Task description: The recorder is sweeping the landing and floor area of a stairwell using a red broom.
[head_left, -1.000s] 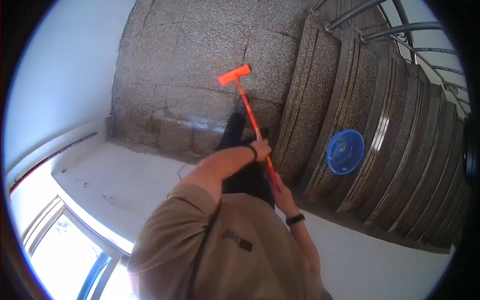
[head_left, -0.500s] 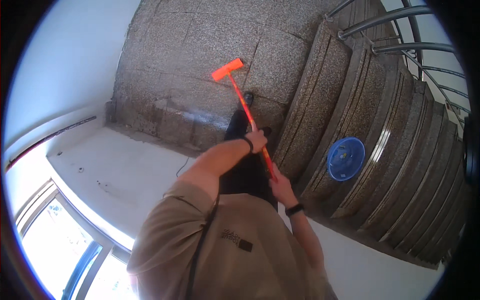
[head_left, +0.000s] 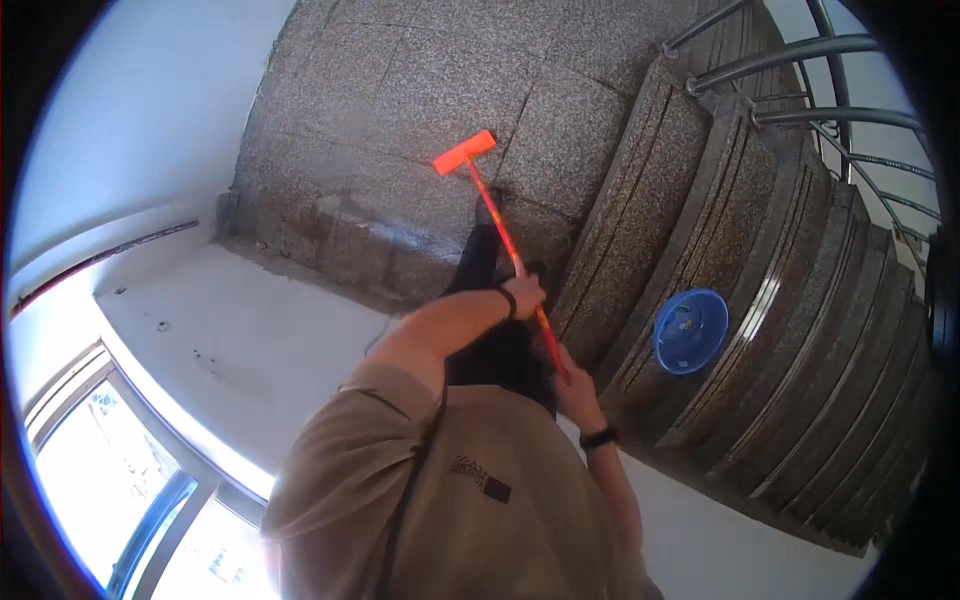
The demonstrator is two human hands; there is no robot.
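Note:
A long red-handled mop [head_left: 508, 238] with a flat orange head [head_left: 465, 152] slants across the middle of the view. Its head rests at the speckled stone landing [head_left: 440, 90], ahead of my dark shoe [head_left: 489, 205]. Partway down the handle, my left hand [head_left: 524, 297] is closed around it. Lower down, by the handle's near end, my right hand [head_left: 577, 388] also grips it. Both wrists wear black bands. To the right of my hands, a blue plastic basin [head_left: 660, 332] sits on a stair step, with small yellow and pale bits visible inside.
Stone stairs [head_left: 790, 300] run along the right, their first edge close to my feet. Metal railings [head_left: 800, 60] stand at the upper right. White walls [head_left: 150, 110] bound the left, with a low white ledge [head_left: 270, 320] and a bright window [head_left: 110, 440] at the lower left.
The whole view has shifted slightly, so the scene sits a little lower. Both hands and the handle have drawn slightly nearer to me; the grip is the same.

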